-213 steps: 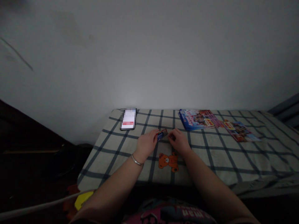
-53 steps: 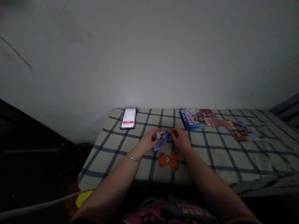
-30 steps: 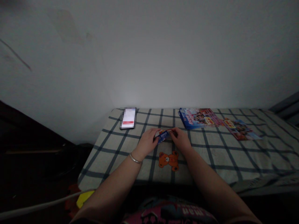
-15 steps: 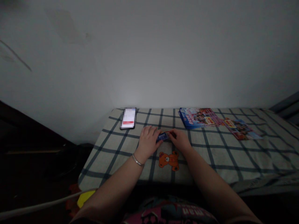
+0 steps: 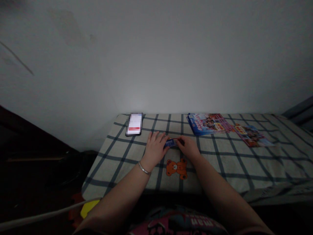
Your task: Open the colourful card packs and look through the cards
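A small folded leaflet (image 5: 170, 142), blue with white print and a reddish upper edge, lies low over the checked cloth between my hands. My left hand (image 5: 156, 145), with a silver bangle at its wrist, holds the leaflet's left end, its thumb at the near side and its fingers reaching forward. The right end is pinched between the thumb and fingers of my right hand (image 5: 187, 146). Both ends are partly hidden by my fingers. Just nearer to me, an orange bear picture (image 5: 176, 168) shows on the cloth.
A phone (image 5: 134, 124) with a lit, blurred screen lies at the back left. Colourful leaflets (image 5: 207, 123) are stacked at the back right, with another leaflet (image 5: 251, 135) beside them. The checked tablecloth (image 5: 117, 156) meets a pale wall (image 5: 156, 65) behind.
Very little differs. My left fingers look slightly more spread, and my right hand has shifted a touch on the leaflet's right end.
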Demonstrator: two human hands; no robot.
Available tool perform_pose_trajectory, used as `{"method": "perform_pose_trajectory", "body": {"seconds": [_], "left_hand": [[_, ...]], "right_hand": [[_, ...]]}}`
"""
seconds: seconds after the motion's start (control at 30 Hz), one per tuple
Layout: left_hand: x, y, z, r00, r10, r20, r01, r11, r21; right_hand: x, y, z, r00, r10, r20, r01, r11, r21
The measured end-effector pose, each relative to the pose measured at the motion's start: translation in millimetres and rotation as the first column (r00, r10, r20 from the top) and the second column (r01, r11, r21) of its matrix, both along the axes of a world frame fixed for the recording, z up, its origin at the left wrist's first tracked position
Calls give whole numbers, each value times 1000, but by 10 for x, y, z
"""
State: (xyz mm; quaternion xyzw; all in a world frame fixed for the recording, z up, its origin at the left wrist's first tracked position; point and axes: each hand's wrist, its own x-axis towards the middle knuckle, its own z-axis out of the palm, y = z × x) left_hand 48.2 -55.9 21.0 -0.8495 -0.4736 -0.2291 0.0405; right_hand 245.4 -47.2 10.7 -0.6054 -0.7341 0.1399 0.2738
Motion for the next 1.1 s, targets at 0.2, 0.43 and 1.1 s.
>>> {"method": "perform_pose_trajectory", "body": {"seconds": [0.2,0.43,1.1], "left_hand": [[4,-10,-6,1000,-23,-17,23,1000,-2],[13,-12,-7,1000,-22,-15,22,1000,-3],[5,10,-46,998,-59,11,60,997,-40]], "right_hand": [[0,-4,-5,999,-1,35,0,1000,11],[-2,-1,-6,998,14,59,-14,1000,14],[1,-7,19,997,22,79,-23,1000,3]]}}
